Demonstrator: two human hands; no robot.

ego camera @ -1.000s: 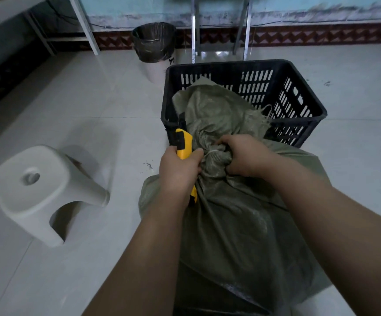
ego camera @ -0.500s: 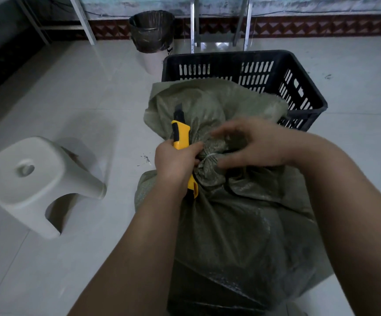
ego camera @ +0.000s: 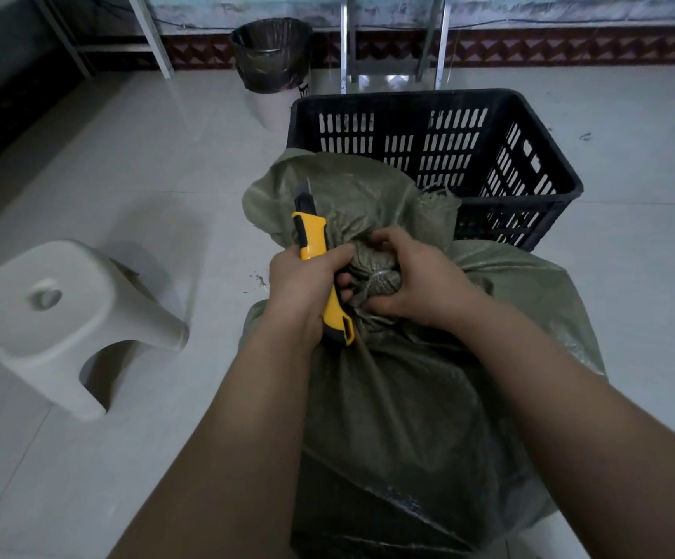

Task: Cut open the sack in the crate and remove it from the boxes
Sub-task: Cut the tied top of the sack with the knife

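A full olive-green woven sack point(ego camera: 416, 401) stands in front of me, its tied neck point(ego camera: 376, 272) bunched between my hands. My left hand point(ego camera: 301, 284) grips a yellow and black utility knife point(ego camera: 319, 272), blade tip pointing up and away at the sack's loose top flap point(ego camera: 340, 195). My right hand point(ego camera: 412, 276) is closed around the right side of the tied neck, at the string. What the sack stands on or in is hidden by the sack itself.
A black slotted plastic crate point(ego camera: 529, 155) stands just behind the sack. A white plastic stool point(ego camera: 65, 328) sits to the left on the tiled floor. A lined waste bin point(ego camera: 271, 54) and metal frame legs point(ego camera: 344, 42) stand near the far wall.
My right hand opened off the neck half a second ago and has closed on it again. The top flap has shifted, and the knife now stands higher, its blade tip showing.
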